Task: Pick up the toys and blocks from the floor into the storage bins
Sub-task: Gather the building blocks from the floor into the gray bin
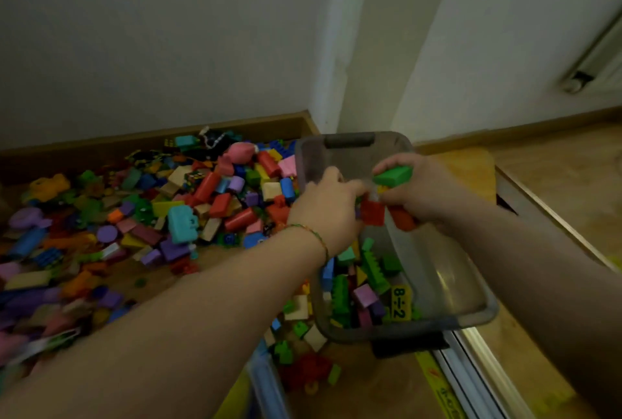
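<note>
Floor-strewn blocks (pixel 202 203) beside grey bin (pixel 488 310); right grip (pixel 419 191) around green block (pixel 393 176), left grip (pixel 331 206) of unclear hold.

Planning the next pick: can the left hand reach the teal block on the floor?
Probably yes: the teal block lies uncovered atop the pile, near that arm, but the left hand first must drop its red block into the bin.
</note>
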